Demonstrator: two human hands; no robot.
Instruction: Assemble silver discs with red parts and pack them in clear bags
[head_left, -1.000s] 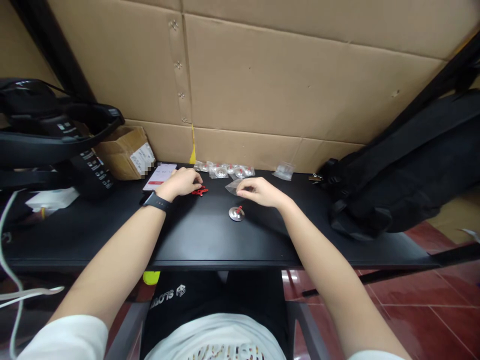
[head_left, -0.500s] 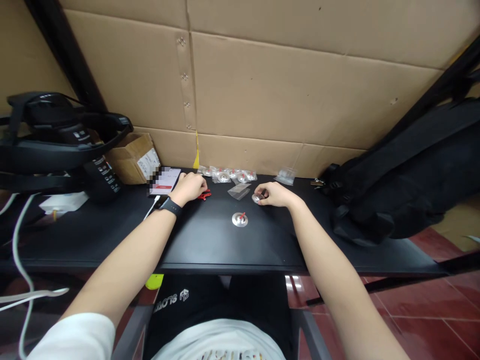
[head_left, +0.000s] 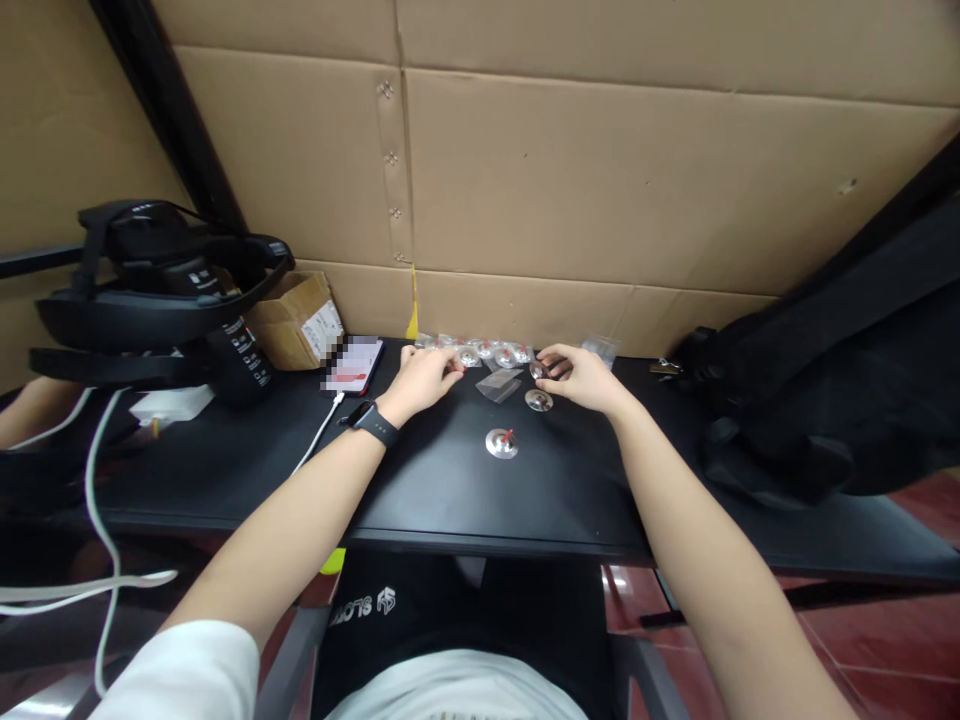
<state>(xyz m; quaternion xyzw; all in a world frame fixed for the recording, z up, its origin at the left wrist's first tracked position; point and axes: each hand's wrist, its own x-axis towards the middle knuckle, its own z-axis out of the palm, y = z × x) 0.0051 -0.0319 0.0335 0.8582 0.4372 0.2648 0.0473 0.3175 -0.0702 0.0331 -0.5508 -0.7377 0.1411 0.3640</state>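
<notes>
My left hand (head_left: 429, 378) hovers low over the black table, thumb and finger pinched, with a small red strap (head_left: 463, 369) just showing at the fingertips. My right hand (head_left: 577, 377) grips a small metal cymbal (head_left: 538, 369) by its edge. Directly below those fingers a second bare cymbal (head_left: 538, 400) lies flat. Nearer to me a third cymbal (head_left: 502, 443) rests with a red strap standing up from its centre. Between the hands lie clear plastic bags (head_left: 499, 385), flat on the table.
Several bagged cymbals (head_left: 486, 350) line the cardboard wall, and another clear bag (head_left: 600, 350) is behind my right hand. To the left are a phone (head_left: 360, 362) on a white cable, a cardboard box (head_left: 289, 325) and a black headset (head_left: 165, 290). A black bag (head_left: 840, 380) stands right.
My left hand has moved right, with a red strap now at its fingertips. The cymbals by my right hand have come apart: one lies on the table, one stays in the fingers.
</notes>
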